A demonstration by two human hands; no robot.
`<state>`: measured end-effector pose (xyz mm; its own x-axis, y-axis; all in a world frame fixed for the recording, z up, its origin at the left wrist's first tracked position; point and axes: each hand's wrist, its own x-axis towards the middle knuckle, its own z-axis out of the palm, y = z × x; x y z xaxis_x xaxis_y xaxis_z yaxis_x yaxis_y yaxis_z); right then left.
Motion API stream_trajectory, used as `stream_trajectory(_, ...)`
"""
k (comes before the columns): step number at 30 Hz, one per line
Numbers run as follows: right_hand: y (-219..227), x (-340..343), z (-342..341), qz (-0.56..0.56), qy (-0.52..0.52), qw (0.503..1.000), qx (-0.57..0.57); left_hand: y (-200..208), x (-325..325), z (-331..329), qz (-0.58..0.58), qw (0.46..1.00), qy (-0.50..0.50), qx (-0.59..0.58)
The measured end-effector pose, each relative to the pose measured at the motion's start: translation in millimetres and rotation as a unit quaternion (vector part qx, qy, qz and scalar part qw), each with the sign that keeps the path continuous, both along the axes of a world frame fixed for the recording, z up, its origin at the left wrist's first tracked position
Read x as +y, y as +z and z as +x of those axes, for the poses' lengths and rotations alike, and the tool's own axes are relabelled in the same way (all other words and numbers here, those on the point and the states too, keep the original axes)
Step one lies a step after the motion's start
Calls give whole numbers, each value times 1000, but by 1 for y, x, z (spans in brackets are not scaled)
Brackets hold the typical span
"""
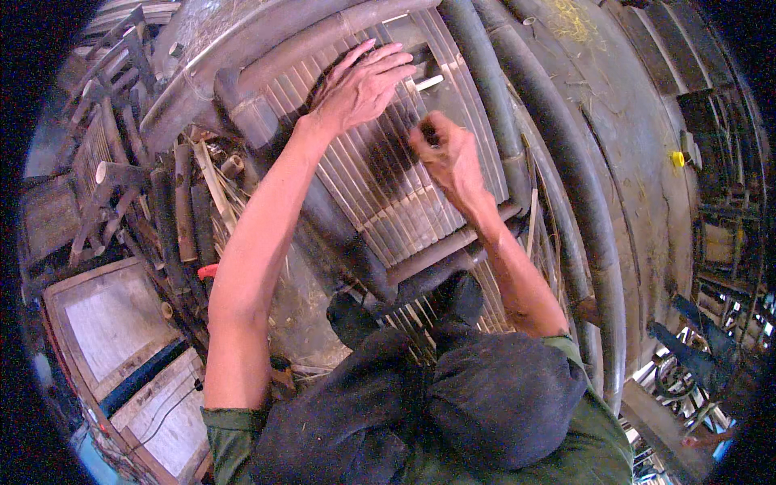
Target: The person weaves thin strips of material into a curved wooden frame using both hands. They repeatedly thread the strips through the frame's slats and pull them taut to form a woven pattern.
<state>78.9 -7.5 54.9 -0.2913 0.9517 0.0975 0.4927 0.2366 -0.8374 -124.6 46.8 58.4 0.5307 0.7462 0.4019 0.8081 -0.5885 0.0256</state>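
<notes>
Before my knees stands a bamboo piece with a panel of narrow slats [404, 214] set inside thick dark bamboo poles [477, 65]. My left hand [368, 87] lies over the upper part of the slats, palm down, fingers stretched toward the right. My right hand [446, 153] is curled closed above the slats, nearer to me and a little blurred. What its fingers hold, if anything, I cannot make out. A short pale stick [430, 82] shows just past the left fingertips, beside a gap between the slats.
To the left are cut bamboo lengths [184, 202], a red-handled tool [208, 271] and a wood-framed panel [105, 323]. Long bamboo poles [566, 186] run along the right. Farther right lie a yellow roll [677, 159] and, beyond the poles, yellow strands [570, 20] on the floor.
</notes>
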Motion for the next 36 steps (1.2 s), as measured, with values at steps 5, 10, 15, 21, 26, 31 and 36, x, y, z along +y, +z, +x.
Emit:
stream_trajectory(5, -12, 12, 14, -77, -39, 994, 73, -3, 2, 0, 7, 1000, 4, -3)
stream_trajectory(10, -45, 1, 9, -78, -38, 993, 82, -4, 5, 5, 30, 999, -8, -18)
stream_trajectory(15, -14, -21, -6, -38, -56, 996, 63, -4, 1, 2, 27, 999, -1, -20)
stream_trajectory(21, -37, -44, -1, -123, -32, 989, 77, -2, 1, 4, 22, 999, 3, -24)
stream_trajectory(26, -38, -23, -12, -27, -19, 998, 58, -1, -1, 2, -1, 1000, 8, -9)
stream_trajectory(31, -43, -15, -14, 5, -17, 997, -78, -2, 0, 4, 7, 1000, 6, -16)
stream_trajectory(36, -43, -12, 3, -122, -17, 981, 151, -2, 1, 4, 17, 1000, 7, -7)
